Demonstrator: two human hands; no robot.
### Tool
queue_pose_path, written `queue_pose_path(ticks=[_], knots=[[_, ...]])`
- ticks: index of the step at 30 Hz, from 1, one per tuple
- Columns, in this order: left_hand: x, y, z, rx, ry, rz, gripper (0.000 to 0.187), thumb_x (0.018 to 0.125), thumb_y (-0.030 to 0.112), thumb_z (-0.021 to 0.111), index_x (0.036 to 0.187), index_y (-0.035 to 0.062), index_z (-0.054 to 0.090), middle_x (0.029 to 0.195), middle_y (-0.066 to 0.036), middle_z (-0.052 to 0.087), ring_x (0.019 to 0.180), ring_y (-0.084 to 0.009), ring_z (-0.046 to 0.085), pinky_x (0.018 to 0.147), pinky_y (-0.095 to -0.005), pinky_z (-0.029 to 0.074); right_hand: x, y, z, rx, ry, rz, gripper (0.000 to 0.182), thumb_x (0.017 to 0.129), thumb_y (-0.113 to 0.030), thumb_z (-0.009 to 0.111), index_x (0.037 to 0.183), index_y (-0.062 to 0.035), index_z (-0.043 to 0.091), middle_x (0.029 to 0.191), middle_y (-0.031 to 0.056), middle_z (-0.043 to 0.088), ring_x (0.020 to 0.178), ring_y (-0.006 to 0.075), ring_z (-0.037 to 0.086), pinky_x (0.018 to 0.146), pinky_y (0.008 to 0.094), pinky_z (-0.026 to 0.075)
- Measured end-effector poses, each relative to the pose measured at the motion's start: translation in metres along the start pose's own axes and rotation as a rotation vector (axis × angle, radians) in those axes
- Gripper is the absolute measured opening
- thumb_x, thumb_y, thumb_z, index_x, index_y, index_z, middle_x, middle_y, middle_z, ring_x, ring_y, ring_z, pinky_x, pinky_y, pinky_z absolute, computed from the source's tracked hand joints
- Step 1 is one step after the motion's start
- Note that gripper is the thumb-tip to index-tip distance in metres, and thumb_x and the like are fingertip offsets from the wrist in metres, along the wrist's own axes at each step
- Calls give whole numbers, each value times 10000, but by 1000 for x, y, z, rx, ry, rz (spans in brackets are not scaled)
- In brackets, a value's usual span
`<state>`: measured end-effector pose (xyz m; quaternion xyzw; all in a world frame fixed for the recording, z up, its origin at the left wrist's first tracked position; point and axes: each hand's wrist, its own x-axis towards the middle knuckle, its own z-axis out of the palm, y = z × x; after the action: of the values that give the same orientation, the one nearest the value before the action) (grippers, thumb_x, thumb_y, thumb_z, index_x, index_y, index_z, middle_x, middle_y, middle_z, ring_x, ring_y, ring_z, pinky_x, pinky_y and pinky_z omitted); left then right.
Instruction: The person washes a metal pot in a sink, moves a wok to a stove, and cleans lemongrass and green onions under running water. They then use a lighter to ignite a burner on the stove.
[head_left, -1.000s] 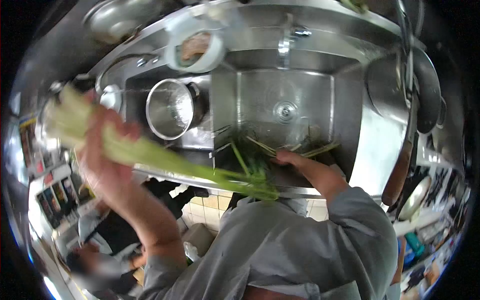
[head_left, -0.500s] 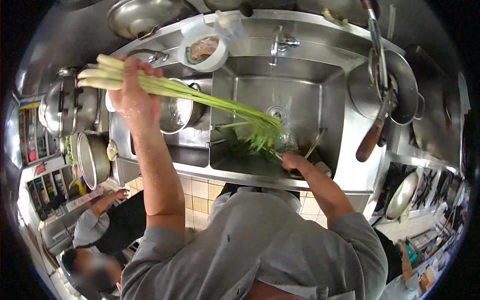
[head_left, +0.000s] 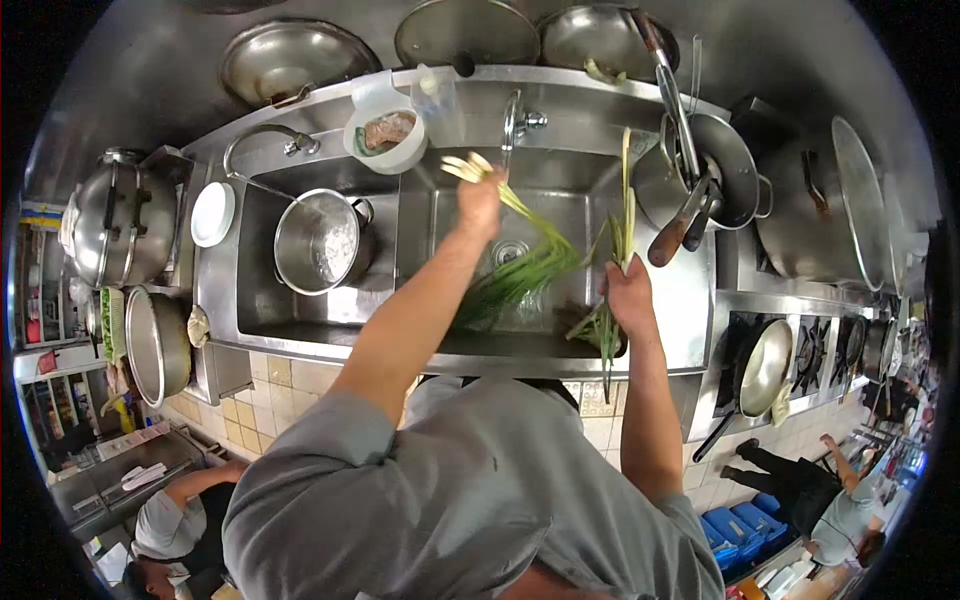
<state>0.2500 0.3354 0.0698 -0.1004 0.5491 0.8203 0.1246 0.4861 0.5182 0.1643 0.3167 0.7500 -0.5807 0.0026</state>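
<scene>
Over the right sink basin (head_left: 607,180), my left hand (head_left: 479,208) is closed around a bunch of green onions (head_left: 535,270). Their pale stalk ends stick out past my fist toward the tap (head_left: 513,122), and the green leaves hang down into the basin. My right hand (head_left: 630,295) grips a smaller bundle of yellowish stalks (head_left: 627,210) at the basin's right side. Those stalks point up and away from me, with limp leaves trailing below the hand over the front edge. More leafy scraps lie in the basin's near right corner, partly hidden by that bundle.
In the left basin stands a steel pot (head_left: 322,243) with water. A white tub (head_left: 388,138) hangs at the back ledge, and a white lid (head_left: 212,214) lies left. Right of the sink, a pot (head_left: 735,170) holds long-handled tools. Co-workers (head_left: 840,510) are on both sides behind.
My left hand has brought the green onions from above the left basin rightward over the right basin. My right hand has risen from the basin's near edge with the yellowish stalks. The view has shifted.
</scene>
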Motion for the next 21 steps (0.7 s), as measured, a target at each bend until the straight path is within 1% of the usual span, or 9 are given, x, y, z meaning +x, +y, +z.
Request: queue_pose_path(ticks=[1,3,6,11,12,15,16,19,21], knots=[[6,-16,9,-1,2,-36,130,899,88,676,1011,55,618,891,-42,621,810,-160,589,712,-335,477,-7,-13,-7,-1,7,-15,198,954,-72,523,1118,28,570,841,162,645,785,274,631,740,387,492],[7,-10,21,17,-3,-320,326,885,199,712,1114,-11,614,1121,-130,642,1042,-289,608,919,-490,477,-25,-26,-20,-203,137,-318,211,949,-49,519,1143,25,556,872,153,638,810,275,635,745,372,493],[7,4,24,301,1,-281,462,871,257,732,1205,-33,599,1224,-177,613,1135,-349,577,968,-567,439,-27,2,-40,-180,130,-342,226,937,-12,514,1157,20,551,905,139,625,819,256,614,762,355,485],[-12,21,0,565,-70,-355,548,853,222,725,1283,-79,567,1387,-262,520,1197,-358,554,952,-527,472,-40,3,-50,18,37,-308,387,932,27,497,1318,-7,508,1038,116,615,837,166,545,801,309,473],[7,-12,-29,647,-163,-350,622,860,197,703,1366,-87,478,1371,-269,522,1181,-338,565,950,-475,484,-34,11,-53,-44,-30,-283,461,918,49,478,1374,-9,444,1088,155,609,839,202,590,790,307,479],[-68,-26,-44,814,161,-24,710,857,181,685,1431,-86,364,1302,-258,559,1119,-329,589,935,-448,484,-35,-4,-40,-193,-111,-403,547,897,59,470,1429,-8,363,1032,207,629,824,285,633,758,332,494],[-90,-24,-54,778,100,15,771,808,162,700,1440,-72,325,1367,-287,490,1216,-360,527,983,-463,451,-45,-35,-39,-248,-277,-223,562,889,35,474,1431,-17,335,998,252,647,850,405,652,749,426,516],[-179,23,-62,943,109,147,878,736,149,736,1463,-42,281,1475,-303,363,1352,-395,414,1066,-472,389,-3,31,-18,-613,-465,-538,491,883,-14,484,1367,-33,405,964,262,670,864,465,641,764,524,506],[-235,55,-49,1136,162,228,921,712,155,756,1477,-28,276,1519,-291,305,1391,-398,363,1100,-465,358,-13,8,7,-908,-591,-379,396,890,-78,505,1281,-14,505,1072,280,652,989,467,622,850,524,489]])
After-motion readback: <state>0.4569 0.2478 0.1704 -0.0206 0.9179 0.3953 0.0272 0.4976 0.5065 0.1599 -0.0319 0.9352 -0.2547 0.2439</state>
